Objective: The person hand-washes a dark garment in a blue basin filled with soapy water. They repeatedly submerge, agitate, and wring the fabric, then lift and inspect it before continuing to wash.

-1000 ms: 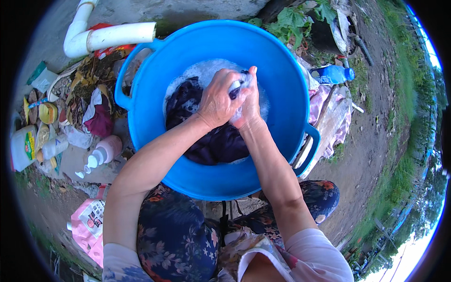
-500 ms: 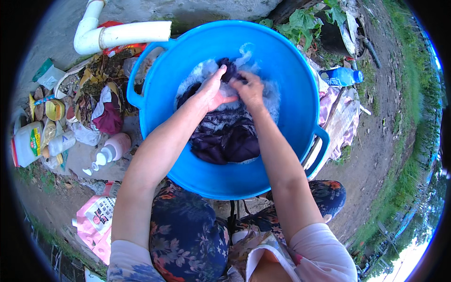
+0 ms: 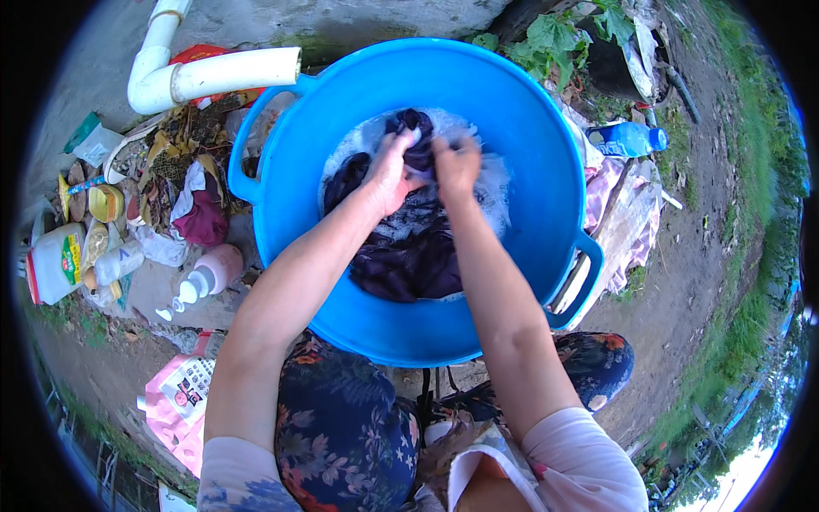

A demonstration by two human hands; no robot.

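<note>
Dark purple wet cloth point(image 3: 408, 266), perhaps a garment, lies bunched in soapy water inside a large blue tub point(image 3: 409, 334). My left hand point(image 3: 390, 177) closes on a raised fold of it near the middle of the tub. Just to the right, my right hand point(image 3: 457, 167) grips the same fold, its fingers curled and slightly blurred. White suds point(image 3: 490, 188) surround the cloth and both hands. The lower part of the cloth spreads loose toward me.
A white pipe point(image 3: 239, 73) ends above the tub's left handle. Left of the tub lie a pink bottle point(image 3: 220, 266), a white jug point(image 3: 56, 263) and a maroon cloth point(image 3: 203, 220). A blue bottle point(image 3: 628, 140) lies at right; a pink bag point(image 3: 177, 401) sits lower left.
My hands have drawn a fold of the dark cloth up between them. My right hand has turned and its fingers now sit beside that fold. The view has shifted slightly.
</note>
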